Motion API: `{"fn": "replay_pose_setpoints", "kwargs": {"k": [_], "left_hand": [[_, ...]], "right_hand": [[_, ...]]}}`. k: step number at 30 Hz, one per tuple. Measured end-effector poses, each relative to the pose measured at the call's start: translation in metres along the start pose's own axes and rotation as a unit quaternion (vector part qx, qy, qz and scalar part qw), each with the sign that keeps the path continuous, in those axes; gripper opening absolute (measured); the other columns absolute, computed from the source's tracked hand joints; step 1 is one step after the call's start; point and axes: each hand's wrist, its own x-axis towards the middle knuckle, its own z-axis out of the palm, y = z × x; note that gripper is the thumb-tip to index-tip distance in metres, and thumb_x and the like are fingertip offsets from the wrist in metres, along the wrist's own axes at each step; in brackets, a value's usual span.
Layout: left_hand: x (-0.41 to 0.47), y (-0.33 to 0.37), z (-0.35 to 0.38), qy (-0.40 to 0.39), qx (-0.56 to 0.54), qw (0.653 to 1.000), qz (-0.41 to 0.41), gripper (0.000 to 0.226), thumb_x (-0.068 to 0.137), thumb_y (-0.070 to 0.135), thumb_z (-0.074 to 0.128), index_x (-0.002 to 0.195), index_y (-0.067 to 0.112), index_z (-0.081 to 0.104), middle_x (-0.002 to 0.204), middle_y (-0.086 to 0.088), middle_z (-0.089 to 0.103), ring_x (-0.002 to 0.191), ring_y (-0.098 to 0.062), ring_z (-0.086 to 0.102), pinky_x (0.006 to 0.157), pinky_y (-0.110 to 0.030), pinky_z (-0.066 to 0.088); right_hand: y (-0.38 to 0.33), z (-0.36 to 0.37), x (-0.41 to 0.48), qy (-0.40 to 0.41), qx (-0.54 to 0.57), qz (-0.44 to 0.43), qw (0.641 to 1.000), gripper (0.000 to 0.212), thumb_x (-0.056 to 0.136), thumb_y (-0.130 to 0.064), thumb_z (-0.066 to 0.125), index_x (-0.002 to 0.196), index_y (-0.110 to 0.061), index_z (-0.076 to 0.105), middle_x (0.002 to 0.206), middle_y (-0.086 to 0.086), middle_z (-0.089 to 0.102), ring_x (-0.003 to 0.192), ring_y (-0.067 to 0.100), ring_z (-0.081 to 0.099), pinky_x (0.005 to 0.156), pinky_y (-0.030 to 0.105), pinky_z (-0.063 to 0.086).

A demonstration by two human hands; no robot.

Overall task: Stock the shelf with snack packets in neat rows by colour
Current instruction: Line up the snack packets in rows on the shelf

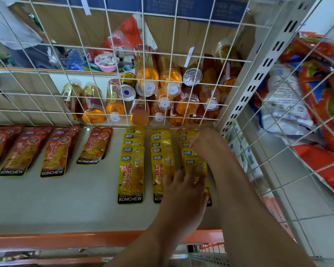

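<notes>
The shelf [66, 205] is wide and pale, with an orange front edge. Behind it stands a white wire grid [173, 43], and a same kind of wire panel closes the right side. Behind that panel big orange bags [320, 89] are piled. Behind the back grid many bottles [147, 74] of orange drink lie in a heap, with two cans [126, 91] among them.

On the shelf, the red packets [55, 153] lie on the left part in four rows, each row overlapping toward the back. The yellow packets [131, 170] lie right of them in three rows, also overlapping, with a bare gap between the two colours.

Both hands are at the rightmost yellow row. The left hand [181, 189] lies flat on the front packet there, its fingers straight and a little spread. The right hand [202, 143] reaches deeper, to the back of this row, fingers pointing down onto the packets. If it grasps one, I cannot tell.
</notes>
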Motion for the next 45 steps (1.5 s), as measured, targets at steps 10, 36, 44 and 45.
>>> {"fn": "replay_pose_setpoints", "kwargs": {"k": [10, 36, 44, 45], "left_hand": [[-0.001, -0.001, -0.001, 0.001, -0.007, 1.000, 0.003, 0.045, 0.092, 0.044, 0.051, 0.133, 0.027, 0.060, 0.138, -0.002, 0.056, 0.113, -0.029, 0.055, 0.091, -0.050, 0.042], [-0.002, -0.002, -0.004, -0.022, -0.020, 1.000, 0.007, 0.052, 0.091, 0.050, 0.045, 0.137, 0.028, 0.056, 0.142, -0.002, 0.052, 0.113, -0.030, 0.055, 0.093, -0.052, 0.045], [-0.002, -0.002, -0.004, -0.028, -0.022, 0.999, 0.003, 0.052, 0.091, 0.051, 0.050, 0.138, 0.028, 0.056, 0.140, -0.002, 0.053, 0.116, -0.030, 0.055, 0.099, -0.056, 0.045], [-0.002, -0.001, -0.004, -0.029, -0.022, 0.999, 0.003, 0.053, 0.091, 0.052, 0.050, 0.138, 0.028, 0.056, 0.141, -0.002, 0.053, 0.116, -0.030, 0.055, 0.100, -0.056, 0.044]], "right_hand": [[0.005, 0.000, 0.008, 0.081, 0.020, 0.031, 0.996, 0.024, 0.088, -0.018, 0.055, 0.105, -0.022, 0.071, 0.105, 0.002, 0.071, 0.094, 0.024, 0.067, 0.087, 0.042, 0.057], [-0.014, -0.019, 0.015, -0.018, -0.021, -0.002, 1.000, 0.020, 0.094, -0.012, 0.067, 0.096, -0.029, 0.077, 0.125, 0.008, 0.065, 0.112, 0.026, 0.063, 0.101, 0.044, 0.052], [-0.011, -0.015, 0.008, 0.021, 0.011, -0.018, 1.000, 0.025, 0.089, -0.007, 0.066, 0.089, -0.030, 0.075, 0.114, 0.003, 0.069, 0.103, 0.023, 0.065, 0.097, 0.043, 0.054], [-0.011, -0.015, 0.007, 0.035, 0.012, -0.027, 0.999, 0.025, 0.091, -0.007, 0.064, 0.097, -0.028, 0.076, 0.115, 0.003, 0.069, 0.104, 0.023, 0.065, 0.098, 0.044, 0.054]]}}
